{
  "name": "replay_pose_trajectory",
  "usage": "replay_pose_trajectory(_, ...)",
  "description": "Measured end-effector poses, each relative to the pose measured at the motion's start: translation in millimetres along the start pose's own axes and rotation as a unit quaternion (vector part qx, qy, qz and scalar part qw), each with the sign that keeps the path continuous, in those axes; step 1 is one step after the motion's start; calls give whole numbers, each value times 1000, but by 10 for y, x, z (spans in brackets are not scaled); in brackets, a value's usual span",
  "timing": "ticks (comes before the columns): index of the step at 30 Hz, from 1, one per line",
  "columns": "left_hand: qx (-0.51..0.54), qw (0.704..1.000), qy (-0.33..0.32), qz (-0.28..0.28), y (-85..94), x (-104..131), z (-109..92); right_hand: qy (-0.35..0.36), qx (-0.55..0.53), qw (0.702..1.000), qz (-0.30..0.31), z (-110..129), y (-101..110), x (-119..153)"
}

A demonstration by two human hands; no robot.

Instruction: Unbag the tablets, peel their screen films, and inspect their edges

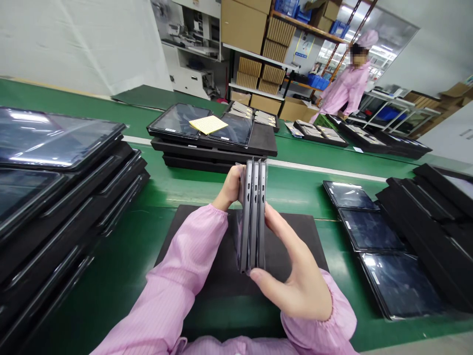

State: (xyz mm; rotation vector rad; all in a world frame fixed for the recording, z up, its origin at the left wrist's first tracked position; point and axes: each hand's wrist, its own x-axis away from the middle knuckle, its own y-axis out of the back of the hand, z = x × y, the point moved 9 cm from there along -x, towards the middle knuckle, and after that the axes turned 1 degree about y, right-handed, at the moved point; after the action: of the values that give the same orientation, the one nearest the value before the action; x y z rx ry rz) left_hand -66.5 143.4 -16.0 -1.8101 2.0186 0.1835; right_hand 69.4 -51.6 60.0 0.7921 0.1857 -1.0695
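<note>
Three thin tablets [254,217] in clear film stand on edge, side by side, with their port edges facing me. My left hand [232,187] grips them at the far left, its fingers partly hidden behind them. On the other side, my right hand [299,276] holds the stack, with the thumb at the lower near corner and the fingers against the right face. Underneath lies a black foam pad [218,266] on the green table [162,227]. I cannot tell whether the tablets touch the pad.
Stacked black trays with tablets [74,197] rise at the left. Another stack [218,148] stands ahead with yellow sheets [209,124] on top. Three tablets [373,229] lie at the right beside black trays [432,217]. A person in pink [349,88] stands beyond the table, near shelves with cartons [273,74].
</note>
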Motion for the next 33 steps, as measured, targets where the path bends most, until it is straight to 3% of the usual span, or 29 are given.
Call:
replay_pose_trajectory(23,-24,999,-24,7,-79,51,-143,-18,-5,1000,-18,-10,100,-22)
replay_pose_trajectory(33,-46,998,-32,28,-220,221,-422,-37,20,996,-80,42,126,-33)
